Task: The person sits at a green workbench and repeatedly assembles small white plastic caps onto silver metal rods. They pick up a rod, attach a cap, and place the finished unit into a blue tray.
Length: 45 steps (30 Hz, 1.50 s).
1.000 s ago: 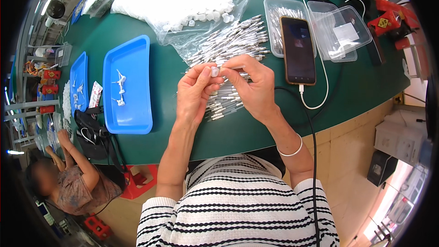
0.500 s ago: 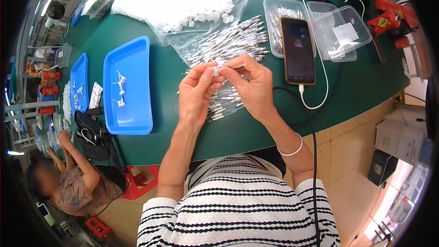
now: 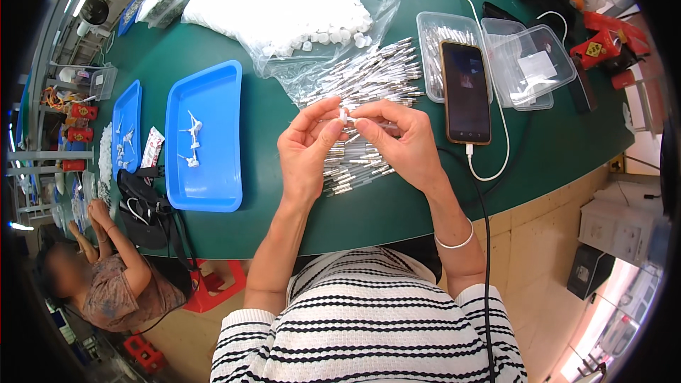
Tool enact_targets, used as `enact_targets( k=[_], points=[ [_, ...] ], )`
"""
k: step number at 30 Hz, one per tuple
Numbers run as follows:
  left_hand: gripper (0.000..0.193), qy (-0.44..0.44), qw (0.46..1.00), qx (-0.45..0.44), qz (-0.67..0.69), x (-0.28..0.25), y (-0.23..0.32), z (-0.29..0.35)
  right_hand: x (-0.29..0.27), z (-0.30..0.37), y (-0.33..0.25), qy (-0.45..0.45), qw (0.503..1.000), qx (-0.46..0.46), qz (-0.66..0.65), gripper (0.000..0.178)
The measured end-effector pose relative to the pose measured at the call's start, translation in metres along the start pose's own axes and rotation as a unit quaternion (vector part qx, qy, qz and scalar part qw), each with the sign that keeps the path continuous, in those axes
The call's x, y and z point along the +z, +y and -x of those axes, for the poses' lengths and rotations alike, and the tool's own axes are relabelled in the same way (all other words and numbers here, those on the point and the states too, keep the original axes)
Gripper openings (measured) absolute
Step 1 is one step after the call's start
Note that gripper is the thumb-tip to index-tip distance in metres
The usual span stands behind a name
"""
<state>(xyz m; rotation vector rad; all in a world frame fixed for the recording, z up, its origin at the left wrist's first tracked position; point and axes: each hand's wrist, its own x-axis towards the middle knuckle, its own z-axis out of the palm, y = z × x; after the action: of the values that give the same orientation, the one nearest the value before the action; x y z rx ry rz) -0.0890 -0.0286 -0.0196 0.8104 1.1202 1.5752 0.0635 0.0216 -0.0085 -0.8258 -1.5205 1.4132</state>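
Pinching still: both hands (image 3: 358,143) closed on small white part (image 3: 343,116) | position unchanged

Clear plastic bag (image 3: 298,0) of white caps at table top; dark phone screen (image 3: 465,91) right; small red-white packet (image 3: 150,149) left.

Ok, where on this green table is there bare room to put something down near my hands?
Bare green table lies along the near edge, below the metal pins, and between the big blue tray and the left hand. More lies right of the phone toward the near corner, crossed by its cable. It is crowded above both hands: pins, bag of white caps, clear boxes.
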Motion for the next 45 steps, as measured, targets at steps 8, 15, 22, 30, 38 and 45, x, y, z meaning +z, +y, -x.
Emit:
enact_targets(
  k=[8,15,22,30,38,45],
  points=[
    [0.030,-0.013,1.000,-0.005,-0.019,-0.005,-0.001,0.004,-0.005,0.001,0.002,-0.025,0.989,-0.020,0.146,0.011],
    [0.028,-0.021,0.999,0.020,-0.015,-0.006,-0.002,0.002,-0.004,0.001,0.001,-0.033,0.986,-0.050,0.158,0.012],
    [0.025,-0.043,0.999,0.003,-0.003,-0.010,-0.001,0.002,0.000,0.003,0.000,-0.002,0.977,-0.086,0.193,0.015],
    [0.021,-0.069,0.997,0.031,-0.003,-0.011,0.000,0.005,-0.004,0.004,0.003,-0.061,0.996,-0.004,0.065,0.013],
    [0.021,-0.116,0.992,0.048,0.032,-0.014,0.000,0.004,0.007,0.009,0.000,-0.031,0.999,-0.022,0.036,0.015],
    [0.026,-0.101,0.992,0.043,0.063,0.000,0.019,0.010,0.014,0.013,0.005,-0.040,0.993,0.007,-0.112,0.015]
  ],
)
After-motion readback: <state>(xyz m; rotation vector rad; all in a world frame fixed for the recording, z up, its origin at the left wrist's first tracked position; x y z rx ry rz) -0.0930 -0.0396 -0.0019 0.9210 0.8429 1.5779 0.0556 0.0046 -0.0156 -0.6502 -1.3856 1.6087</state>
